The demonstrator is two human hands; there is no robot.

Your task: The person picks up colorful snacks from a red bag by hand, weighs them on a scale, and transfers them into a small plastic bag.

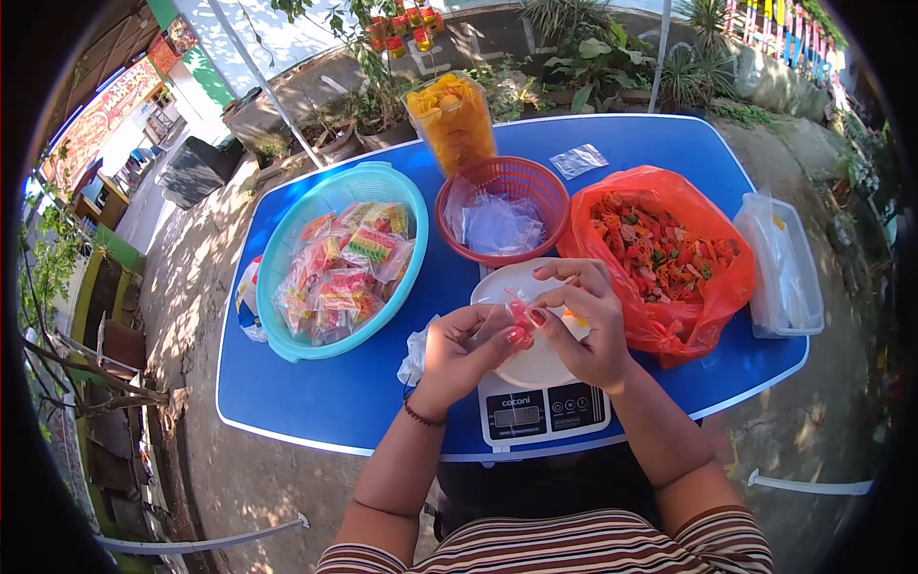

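Over the white plate (pixel 509 279) of a kitchen scale (pixel 545 413), my two hands meet at a small clear plastic bag (pixel 495 323) with pink-red showing at it. My left hand (pixel 464 349) pinches the bag from the left between thumb and fingers. From the other side, thumb and fingertips of my right hand (pixel 585 320) close on the bag's pink part. Some yellow shows on the plate behind my right fingers. A red bag (pixel 708 320) full of orange, red and green small pieces (pixel 660 244) lies right of my right hand.
A turquoise basket (pixel 277 239) of filled packets (pixel 349 253) stands left. Behind the scale is a red basket (pixel 502 172) of clear bags (pixel 499 225), beside a tub of yellow pieces (pixel 449 120). A clear bin (pixel 789 277) stands right, and a flat packet (pixel 579 161) lies at the back.
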